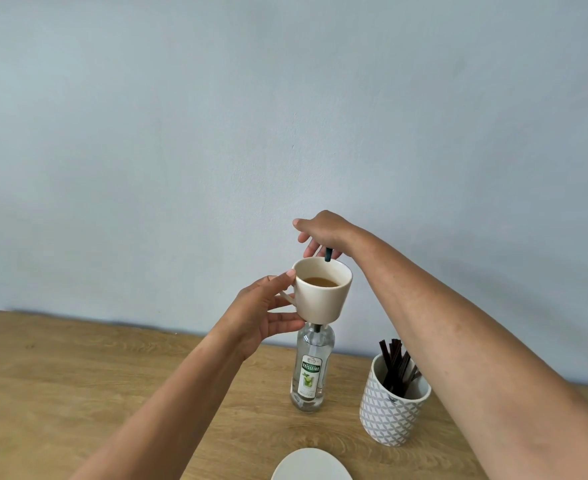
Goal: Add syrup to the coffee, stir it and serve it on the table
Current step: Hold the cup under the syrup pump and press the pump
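My left hand (268, 308) holds a cream cup (323, 292) by its handle, raised above the table, with light brown coffee inside. A clear syrup bottle (311, 370) with a green and white label stands on the wooden table (78, 375) right under the cup; its top is hidden behind the cup. My right hand (323, 233) rests on the bottle's dark pump head (328, 254), whose spout points down at the cup's far rim.
A grey and white patterned pot (394, 410) holding several dark stir sticks (394, 365) stands right of the bottle. A white saucer (311, 465) lies at the near edge. A pale blue wall rises behind the table.
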